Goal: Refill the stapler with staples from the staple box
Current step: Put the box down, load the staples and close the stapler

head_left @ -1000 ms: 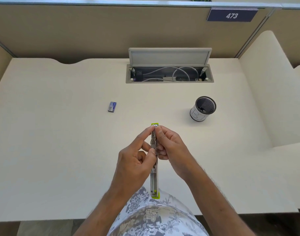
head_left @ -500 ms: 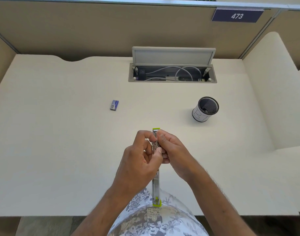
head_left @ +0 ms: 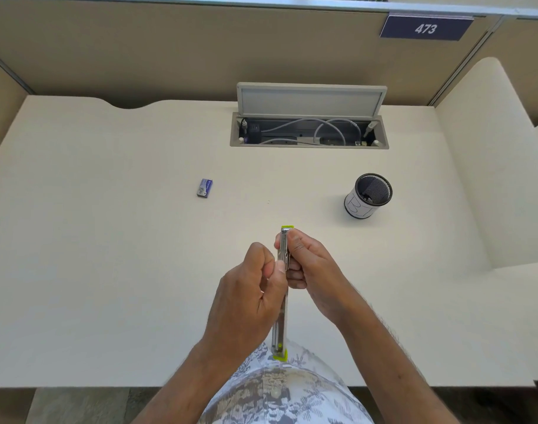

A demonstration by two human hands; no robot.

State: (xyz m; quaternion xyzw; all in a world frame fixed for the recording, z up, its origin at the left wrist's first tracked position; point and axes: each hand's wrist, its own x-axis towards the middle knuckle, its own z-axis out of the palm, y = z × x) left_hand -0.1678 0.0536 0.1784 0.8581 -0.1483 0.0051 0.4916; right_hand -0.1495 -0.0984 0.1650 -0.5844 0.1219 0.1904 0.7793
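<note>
head view: both hands' fingers (head_left: pixel 295 246) pinched on the opened stapler (head_left: pixel 281 301), staple box (head_left: pixel 205 188) well apart

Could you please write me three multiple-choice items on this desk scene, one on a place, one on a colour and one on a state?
1. Where does the staple box lie?
A. inside the mesh pen cup
B. on the desk, far left of the hands
C. in the cable tray

2. What colour are the end caps of the stapler?
A. red
B. black
C. lime green

3. How is the stapler held?
A. flat on the desk, untouched
B. opened out long, gripped by both hands
C. by one hand only

Answers: 1 B, the box sits alone on the desk, apart from the mesh pen cup. 2 C, both tips show lime green. 3 B, the left hand and right hand pinch its metal rail.
</note>
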